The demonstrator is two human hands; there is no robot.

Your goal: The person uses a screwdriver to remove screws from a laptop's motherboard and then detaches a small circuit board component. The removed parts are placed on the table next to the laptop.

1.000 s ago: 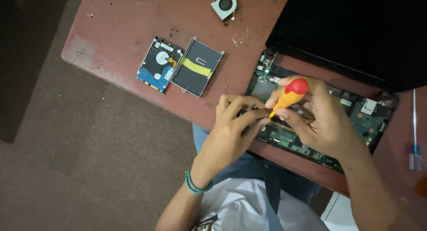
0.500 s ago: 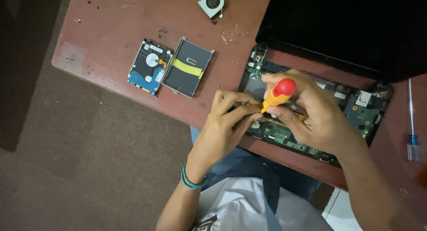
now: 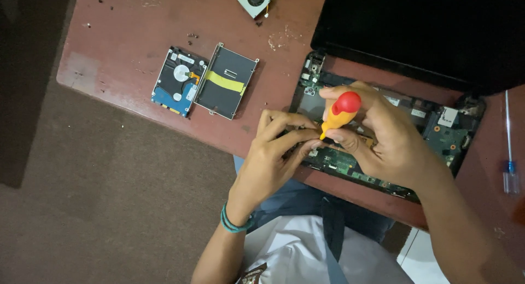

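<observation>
- Reddish-brown table (image 3: 136, 21), scuffed and a bit dusty, with dark carpet off to the left edge
- opened-up laptop base (image 3: 443, 128) sits at the right of the table, green board exposed, black lid (image 3: 415, 27) tilted up behind it
- right hand (image 3: 383, 136) is closed round a small screwdriver (image 3: 340, 113) with a yellow grip and red cap, tip pointing down into the board
- left hand (image 3: 273, 152) is pinched in at the screwdriver tip, fingers curled together; can't tell if it's got a screw or just steadying
- compared with a second ago both hands sit in pretty much the same spot on the board, only the view has drifted a little, so same screw spot is being worked
- bare hard drive (image 3: 178, 80) and its metal caddy (image 3: 227, 81) with a yellow strip lie side by side to the left, well apart from the hands
- little fan (image 3: 254, 0) up at the top edge, a blue-handled screwdriver (image 3: 510, 152) lying off to the far right
</observation>
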